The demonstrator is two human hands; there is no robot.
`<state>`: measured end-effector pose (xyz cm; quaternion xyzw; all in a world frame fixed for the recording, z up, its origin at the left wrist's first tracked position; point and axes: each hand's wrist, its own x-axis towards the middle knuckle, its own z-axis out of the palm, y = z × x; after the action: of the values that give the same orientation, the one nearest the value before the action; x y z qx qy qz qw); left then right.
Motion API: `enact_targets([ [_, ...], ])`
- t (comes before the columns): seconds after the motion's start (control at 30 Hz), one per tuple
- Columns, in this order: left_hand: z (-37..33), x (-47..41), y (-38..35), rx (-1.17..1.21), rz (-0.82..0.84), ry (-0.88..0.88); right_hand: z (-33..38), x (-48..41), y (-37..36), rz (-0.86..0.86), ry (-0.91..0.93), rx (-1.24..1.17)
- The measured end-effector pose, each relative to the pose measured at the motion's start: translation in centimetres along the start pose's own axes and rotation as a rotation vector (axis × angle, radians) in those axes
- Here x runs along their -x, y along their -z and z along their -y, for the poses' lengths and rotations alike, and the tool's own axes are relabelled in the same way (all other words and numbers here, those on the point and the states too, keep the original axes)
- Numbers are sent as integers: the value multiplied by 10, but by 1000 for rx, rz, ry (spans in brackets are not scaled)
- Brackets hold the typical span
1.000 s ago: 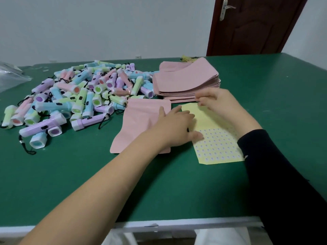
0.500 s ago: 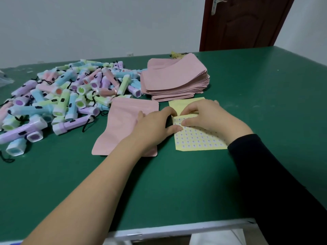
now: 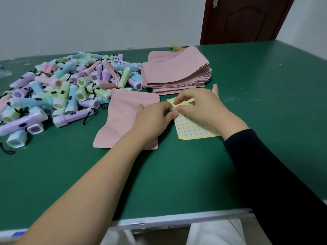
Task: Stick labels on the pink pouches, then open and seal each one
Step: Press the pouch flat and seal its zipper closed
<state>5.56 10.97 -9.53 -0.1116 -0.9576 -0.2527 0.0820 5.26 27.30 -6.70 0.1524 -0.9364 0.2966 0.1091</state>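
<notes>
Nearest, the pale front edge of the green table (image 3: 159, 222) is being crossed by two forearms, the right one being covered by a black sleeve (image 3: 265, 165). Farther in, the yellow label sheet (image 3: 196, 129) is being borne by the table, with rows of small labels being shown on its near half and its far half being partly covered by the right hand (image 3: 203, 106). The sheet's left edge is being pinched by the curled thumb and forefinger of the left hand (image 3: 152, 119). A small pale label (image 3: 174, 109) at that edge is being gripped between the right thumb and forefinger, their tips being pressed together on it, while the little finger is being stretched out straight. The single pink pouch (image 3: 122, 117) is being left flat just left of the sheet, its right part being overlapped by the left hand and wrist. Beyond it to the left, a heap of pastel torches (image 3: 67, 89) is being carried by the table. Beside the heap, just behind the hands, a stack of pink pouches (image 3: 177, 75) is being carried too. At the back, a dark brown door (image 3: 247, 20) is being flanked by a white wall (image 3: 88, 23).
</notes>
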Motion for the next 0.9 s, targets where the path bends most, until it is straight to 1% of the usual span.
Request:
enact_targets([
  [0.17, -2, 2, 0, 8, 5, -1, 5, 2, 1, 4, 31, -17],
  [0.33, -6, 4, 3, 25, 23, 21, 8, 3, 3, 21, 85, -87],
  [0.67, -9, 5, 3, 44, 42, 51, 9, 3, 2, -10, 162, -57],
  [0.8, -7, 4, 1, 47, 29, 43, 6, 1, -1, 13, 156, -48],
  [0.9, -6, 4, 0, 41, 25, 40, 5, 1, -1, -35, 118, -160],
])
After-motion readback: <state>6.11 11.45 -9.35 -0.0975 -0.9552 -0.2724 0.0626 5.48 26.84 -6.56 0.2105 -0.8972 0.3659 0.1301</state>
